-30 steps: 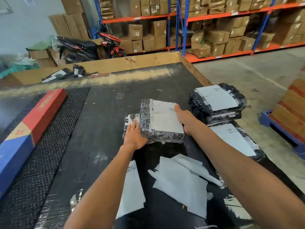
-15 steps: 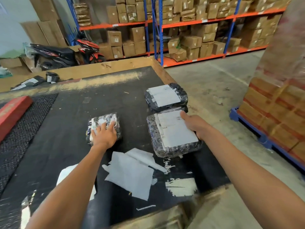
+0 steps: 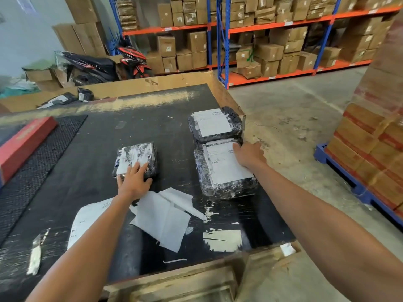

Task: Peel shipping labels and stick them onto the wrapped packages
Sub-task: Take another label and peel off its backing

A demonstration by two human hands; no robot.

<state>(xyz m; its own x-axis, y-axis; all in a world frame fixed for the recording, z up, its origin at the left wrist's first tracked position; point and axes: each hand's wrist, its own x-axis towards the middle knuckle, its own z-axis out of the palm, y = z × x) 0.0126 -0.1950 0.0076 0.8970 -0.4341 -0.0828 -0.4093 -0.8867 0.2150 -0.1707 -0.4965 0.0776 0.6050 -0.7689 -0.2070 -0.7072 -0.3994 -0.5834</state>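
Note:
Three black wrapped packages lie on the black table. My left hand rests on the near end of the small package, fingers spread over it. My right hand lies on the far right corner of a larger package, which bears a white shipping label. Just beyond it sits another labelled package by the table's right edge. A label sheet lies under my left forearm. Crumpled white backing papers lie between my arms.
A red and blue long box lies on a textured mat at the left. The table's right edge drops to the concrete floor. Stacked cartons on a blue pallet stand at the right. Shelving, boxes and a scooter are behind.
My right hand carried the larger labelled package from on top of the small one to the right, setting it in front of the other labelled package. My left hand stayed on the small package.

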